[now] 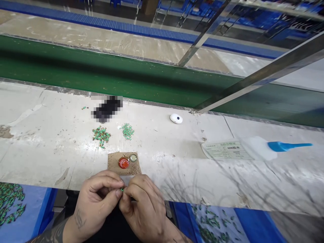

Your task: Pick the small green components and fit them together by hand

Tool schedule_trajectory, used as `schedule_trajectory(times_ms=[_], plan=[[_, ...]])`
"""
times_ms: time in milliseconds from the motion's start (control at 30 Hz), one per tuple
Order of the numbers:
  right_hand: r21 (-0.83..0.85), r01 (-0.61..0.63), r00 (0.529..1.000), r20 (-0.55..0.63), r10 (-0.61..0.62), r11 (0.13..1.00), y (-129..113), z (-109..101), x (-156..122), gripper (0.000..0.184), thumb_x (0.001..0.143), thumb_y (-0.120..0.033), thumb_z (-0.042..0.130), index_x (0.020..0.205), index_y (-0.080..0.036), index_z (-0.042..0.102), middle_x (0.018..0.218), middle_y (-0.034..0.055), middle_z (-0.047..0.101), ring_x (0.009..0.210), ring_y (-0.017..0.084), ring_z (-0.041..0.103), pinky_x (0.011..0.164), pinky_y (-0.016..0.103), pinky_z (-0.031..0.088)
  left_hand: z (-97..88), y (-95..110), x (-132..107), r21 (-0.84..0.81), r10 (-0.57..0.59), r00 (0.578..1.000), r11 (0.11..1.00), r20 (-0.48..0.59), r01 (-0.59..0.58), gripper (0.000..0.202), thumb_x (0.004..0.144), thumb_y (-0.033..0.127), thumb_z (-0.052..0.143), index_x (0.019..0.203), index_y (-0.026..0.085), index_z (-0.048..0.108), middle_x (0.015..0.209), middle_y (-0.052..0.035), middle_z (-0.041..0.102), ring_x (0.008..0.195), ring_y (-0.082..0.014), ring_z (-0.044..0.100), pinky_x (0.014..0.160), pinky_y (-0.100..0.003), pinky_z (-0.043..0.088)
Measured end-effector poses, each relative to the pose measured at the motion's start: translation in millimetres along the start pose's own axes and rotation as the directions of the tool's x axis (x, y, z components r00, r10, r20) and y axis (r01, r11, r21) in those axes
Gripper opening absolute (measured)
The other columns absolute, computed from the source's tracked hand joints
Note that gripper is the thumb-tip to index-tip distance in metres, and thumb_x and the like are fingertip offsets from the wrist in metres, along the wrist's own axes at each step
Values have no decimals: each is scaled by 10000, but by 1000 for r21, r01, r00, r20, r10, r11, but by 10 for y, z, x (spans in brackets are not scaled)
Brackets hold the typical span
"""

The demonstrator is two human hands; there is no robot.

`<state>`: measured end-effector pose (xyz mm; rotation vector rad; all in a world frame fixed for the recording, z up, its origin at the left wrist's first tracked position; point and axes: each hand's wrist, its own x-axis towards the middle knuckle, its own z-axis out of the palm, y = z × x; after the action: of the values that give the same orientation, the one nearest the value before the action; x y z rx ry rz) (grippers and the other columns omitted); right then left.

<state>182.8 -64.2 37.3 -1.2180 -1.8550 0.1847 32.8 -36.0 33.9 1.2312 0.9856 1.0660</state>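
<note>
My left hand is closed in a pinch, thumb against forefinger, on a small green piece. From the other side, my right hand is pinched shut at the same piece; its fingertips hide most of what they grip. Just beyond the fingers lies a speckled cardboard square. On it sit a small round dish with orange-red contents and a smaller pale round cap. A pile of green and dark pieces and a pile of smaller green pieces lie farther back on the white table.
A glue bottle with a blue nozzle lies at right. A white oval object and a pixelated dark object lie near the green barrier. Blue trays of green pieces flank me below the edge. A metal post slants at right.
</note>
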Motion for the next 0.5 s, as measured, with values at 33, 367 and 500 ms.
schedule_trajectory(times_ms=[33, 367, 500], plan=[[2, 3, 1000, 3, -3, 1000, -2, -1, 0, 133, 918, -53, 525, 849, -166, 527, 720, 24, 539, 675, 154, 507, 617, 298, 454, 7, -2, -9, 3, -3, 1000, 1000, -10, 3, 248, 764, 62, 724, 826, 292, 792, 830, 17, 745, 725, -115, 736, 647, -156, 588], [16, 11, 999, 35, -12, 1000, 15, 16, -80, 138, 913, -44, 552, 849, -166, 536, 732, 31, 512, 687, 162, 470, 614, 310, 406, 59, -91, -109, -118, -48, 998, 992, -44, 43, 140, 813, 136, 729, 823, 271, 766, 808, 0, 697, 767, -137, 710, 702, -212, 586], [20, 7, 996, 89, -9, 1000, 6, -3, -81, 156, 933, -61, 538, 836, -180, 515, 725, 23, 504, 677, 161, 455, 607, 311, 377, 54, -160, -132, -216, -108, 994, 971, -4, 105, 92, 844, 167, 723, 819, 253, 741, 821, -4, 663, 795, -143, 678, 732, -239, 572]])
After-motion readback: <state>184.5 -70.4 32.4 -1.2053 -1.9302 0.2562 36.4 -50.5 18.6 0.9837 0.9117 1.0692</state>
